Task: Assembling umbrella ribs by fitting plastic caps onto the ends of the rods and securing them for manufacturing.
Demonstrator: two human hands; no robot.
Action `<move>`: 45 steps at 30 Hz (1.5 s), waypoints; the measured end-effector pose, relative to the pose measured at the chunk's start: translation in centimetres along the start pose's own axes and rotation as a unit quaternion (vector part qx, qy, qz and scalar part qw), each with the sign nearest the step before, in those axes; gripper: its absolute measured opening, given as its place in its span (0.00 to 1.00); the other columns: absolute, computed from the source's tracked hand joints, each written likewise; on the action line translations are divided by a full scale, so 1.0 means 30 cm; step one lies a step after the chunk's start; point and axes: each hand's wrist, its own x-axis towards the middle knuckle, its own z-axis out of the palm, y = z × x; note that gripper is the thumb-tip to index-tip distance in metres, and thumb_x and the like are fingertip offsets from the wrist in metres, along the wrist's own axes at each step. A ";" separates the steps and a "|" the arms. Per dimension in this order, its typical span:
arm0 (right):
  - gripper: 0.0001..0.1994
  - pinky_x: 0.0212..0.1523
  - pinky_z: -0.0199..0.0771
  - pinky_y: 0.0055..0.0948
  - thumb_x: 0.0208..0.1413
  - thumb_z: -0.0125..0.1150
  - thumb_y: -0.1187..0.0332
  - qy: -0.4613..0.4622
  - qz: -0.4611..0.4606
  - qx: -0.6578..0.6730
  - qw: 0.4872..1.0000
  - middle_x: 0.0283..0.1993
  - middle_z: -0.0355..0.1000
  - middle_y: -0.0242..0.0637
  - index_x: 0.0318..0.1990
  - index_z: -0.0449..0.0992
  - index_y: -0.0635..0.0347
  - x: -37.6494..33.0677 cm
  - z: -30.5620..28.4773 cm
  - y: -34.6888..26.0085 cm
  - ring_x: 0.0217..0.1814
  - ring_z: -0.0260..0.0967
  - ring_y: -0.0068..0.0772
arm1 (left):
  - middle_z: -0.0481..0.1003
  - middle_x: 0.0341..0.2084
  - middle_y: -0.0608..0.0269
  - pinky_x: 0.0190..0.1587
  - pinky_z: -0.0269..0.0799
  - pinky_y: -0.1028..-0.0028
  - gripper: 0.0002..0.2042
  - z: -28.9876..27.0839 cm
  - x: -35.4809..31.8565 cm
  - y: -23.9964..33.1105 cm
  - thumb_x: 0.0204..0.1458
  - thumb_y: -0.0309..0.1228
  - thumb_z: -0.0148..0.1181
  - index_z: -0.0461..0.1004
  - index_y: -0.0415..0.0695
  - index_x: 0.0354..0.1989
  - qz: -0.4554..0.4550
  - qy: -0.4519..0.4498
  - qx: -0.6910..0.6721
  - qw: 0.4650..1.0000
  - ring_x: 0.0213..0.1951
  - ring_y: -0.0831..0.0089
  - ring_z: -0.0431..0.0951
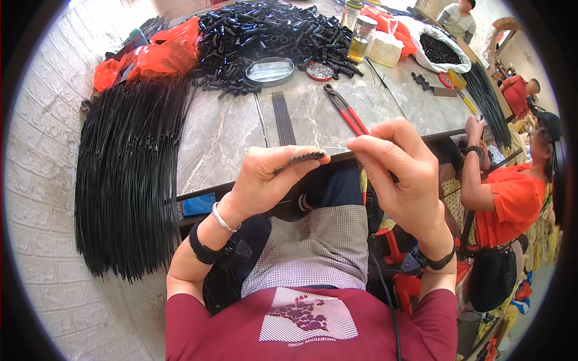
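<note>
My left hand is closed, with a dark ridged strip pinched between thumb and fingers. My right hand faces it with thumb and forefinger pressed together. A thin pale wire appears to run from those fingertips toward the strip; its kind is too fine to tell. Both hands are above my lap at the table's near edge. Behind the left hand, a narrow row of black rods lies on the grey table. Red-handled nippers lie beyond the right hand.
A heap of black tubular parts covers the far table. Nearer are a round tray of thin pale pins and a red dish. Long black rods hang over the left edge. A person in orange sits at right.
</note>
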 end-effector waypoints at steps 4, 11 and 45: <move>0.09 0.32 0.72 0.30 0.49 0.65 0.81 0.006 -0.004 -0.012 1.000 0.34 0.68 0.40 0.39 0.79 0.63 0.000 -0.002 0.011 0.32 0.72 0.36 | 0.82 0.38 0.57 0.46 0.77 0.76 0.09 -0.004 0.005 0.013 0.56 0.19 0.58 0.79 0.36 0.44 -0.013 -0.005 -0.010 1.000 0.42 0.72 0.82; 0.09 0.32 0.72 0.30 0.47 0.66 0.81 -0.001 -0.013 0.003 1.000 0.34 0.68 0.40 0.38 0.79 0.63 0.002 -0.005 0.026 0.31 0.72 0.36 | 0.82 0.39 0.55 0.49 0.77 0.74 0.09 0.003 0.010 0.013 0.56 0.17 0.56 0.79 0.34 0.44 -0.024 -0.010 0.003 1.000 0.43 0.71 0.81; 0.09 0.33 0.69 0.28 0.43 0.68 0.80 -0.080 0.045 0.120 0.989 0.32 0.73 0.37 0.34 0.81 0.63 0.052 0.007 0.051 0.34 0.69 0.35 | 0.82 0.39 0.57 0.45 0.78 0.75 0.13 -0.002 0.005 0.021 0.54 0.20 0.61 0.78 0.40 0.49 0.015 -0.018 0.040 0.999 0.42 0.69 0.83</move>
